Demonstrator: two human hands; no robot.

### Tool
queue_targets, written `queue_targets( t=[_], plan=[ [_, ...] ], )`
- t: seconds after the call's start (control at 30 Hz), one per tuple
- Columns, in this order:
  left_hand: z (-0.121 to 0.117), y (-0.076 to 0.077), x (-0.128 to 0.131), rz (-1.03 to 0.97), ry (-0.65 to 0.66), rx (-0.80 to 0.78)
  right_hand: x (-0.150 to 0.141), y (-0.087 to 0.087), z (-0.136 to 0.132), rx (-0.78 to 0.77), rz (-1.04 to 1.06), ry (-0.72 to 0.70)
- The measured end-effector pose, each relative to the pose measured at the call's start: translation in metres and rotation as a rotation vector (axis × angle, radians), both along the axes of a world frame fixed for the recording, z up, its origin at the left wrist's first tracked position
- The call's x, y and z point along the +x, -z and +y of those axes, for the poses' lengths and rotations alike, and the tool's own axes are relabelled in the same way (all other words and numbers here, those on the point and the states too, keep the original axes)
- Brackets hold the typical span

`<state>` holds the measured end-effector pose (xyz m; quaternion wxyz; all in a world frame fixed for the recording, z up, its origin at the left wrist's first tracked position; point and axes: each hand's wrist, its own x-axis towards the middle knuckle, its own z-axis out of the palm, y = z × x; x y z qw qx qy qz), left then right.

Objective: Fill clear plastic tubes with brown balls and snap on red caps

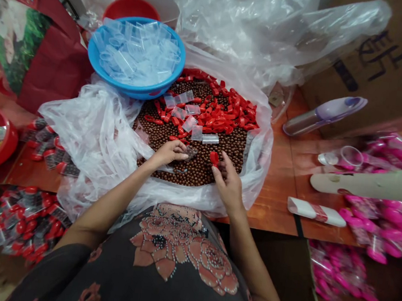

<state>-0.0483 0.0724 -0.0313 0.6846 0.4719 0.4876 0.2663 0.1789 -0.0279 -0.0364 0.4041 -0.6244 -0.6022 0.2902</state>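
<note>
A: Where are the person's hands?
B: Both are over the near part of the heap of brown balls (199, 169), a little apart. The left hand (169, 154) is left of the heap's middle, the right hand (229, 180) toward its right edge.

A: What does the left one have?
B: A clear container (189, 152), pinched between thumb and fingers at the hand's right side, just above the heap. How full it is cannot be told.

A: And the right?
B: It pinches a red cap (214, 158) at its fingertips, on the side facing the other hand. The rest of its fingers are loosely curled.

A: What lies about the heap?
B: Loose red caps (226, 112) cover much of its far side, with empty clear pieces (190, 123) between them and the hands. A blue bowl (132, 89) of such pieces stands at its far left edge. White plastic (105, 126) surrounds it on the desk (280, 178), and a bottle (323, 116) lies to its right.
</note>
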Motion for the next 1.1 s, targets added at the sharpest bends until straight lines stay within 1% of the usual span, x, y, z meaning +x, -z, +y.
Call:
queue_targets(
  t=[0.1,0.17,0.27,0.4,0.5,0.67,0.73,0.93,1.1],
  plan=[
    [-0.011,-0.015,-0.003,-0.171,-0.03,-0.079,-0.005,-0.003,0.003,-0.045,0.168,0.006],
    [-0.02,-0.025,-0.005,-0.243,-0.033,-0.09,-0.008,-0.006,0.006,-0.062,0.262,0.01],
    [-0.03,-0.035,-0.006,-0.266,-0.04,-0.027,-0.013,-0.013,0.011,-0.102,0.374,0.004],
    [-0.036,-0.036,-0.007,-0.214,-0.058,0.102,-0.021,-0.029,0.021,-0.106,0.451,-0.087],
    [-0.037,-0.034,-0.007,-0.19,-0.056,0.156,-0.027,-0.04,0.029,-0.061,0.396,-0.154],
    [-0.041,-0.034,-0.005,-0.185,-0.037,0.149,-0.032,-0.05,0.034,0.114,0.094,-0.201],
    [-0.043,-0.036,-0.004,-0.179,-0.034,0.167,-0.034,-0.051,0.033,0.177,0.022,-0.216],
    [-0.048,-0.044,-0.002,-0.141,-0.047,0.231,-0.037,-0.05,0.027,0.277,-0.031,-0.267],
    [-0.051,-0.045,-0.002,-0.139,-0.034,0.216,-0.038,-0.045,0.022,0.354,-0.073,-0.249]
  ],
)
